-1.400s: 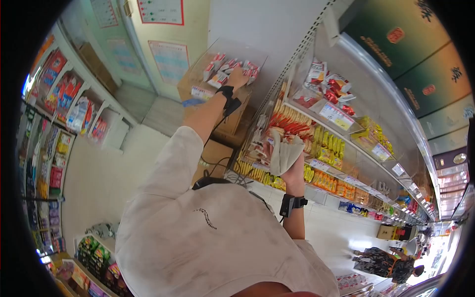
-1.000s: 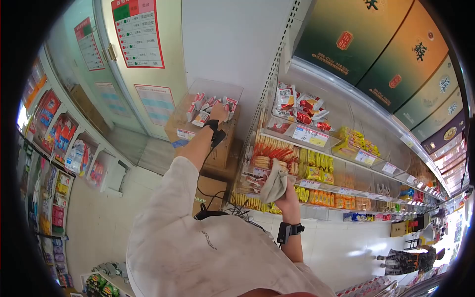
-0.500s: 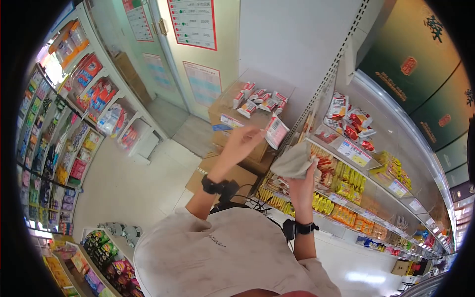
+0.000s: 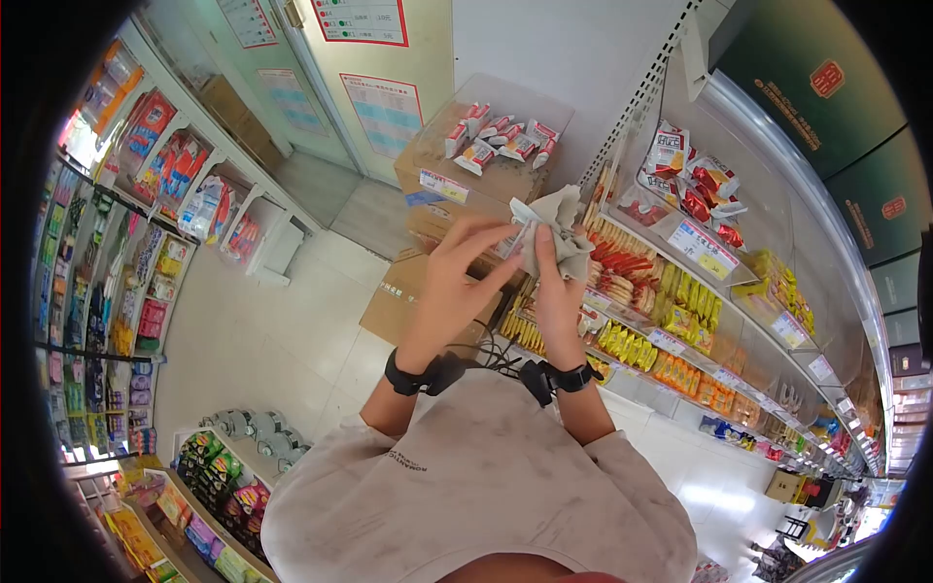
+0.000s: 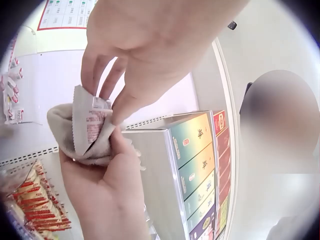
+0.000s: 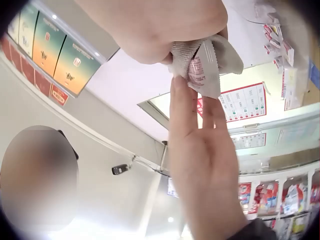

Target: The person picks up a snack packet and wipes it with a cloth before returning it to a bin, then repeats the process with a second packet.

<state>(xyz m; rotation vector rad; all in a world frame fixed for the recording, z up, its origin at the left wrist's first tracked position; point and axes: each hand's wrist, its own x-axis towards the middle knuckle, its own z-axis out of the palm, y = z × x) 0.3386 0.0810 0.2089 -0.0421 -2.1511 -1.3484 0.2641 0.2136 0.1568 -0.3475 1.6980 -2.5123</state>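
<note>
Grey cloth (image 4: pixel 566 233), soft and bunched, sits at the frame's centre, gripped in our right hand (image 4: pixel 556 296). Our left hand (image 4: pixel 452 282) pinches a light, crinkly snack packet (image 5: pixel 93 122) against it; we judge its sealed edge the best hold.

Beige, smudged short-sleeved shirt (image 4: pixel 476 486) with small dark lettering; black wrist straps (image 4: pixel 418 374); black cables (image 4: pixel 491 358).

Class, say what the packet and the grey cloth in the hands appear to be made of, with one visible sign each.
The packet looks like thin plastic film, white with red print; its edge shows a crimped, toothed seal. The grey cloth seems soft textile, dull finish; it bunches and folds limply in the right hand.
</note>
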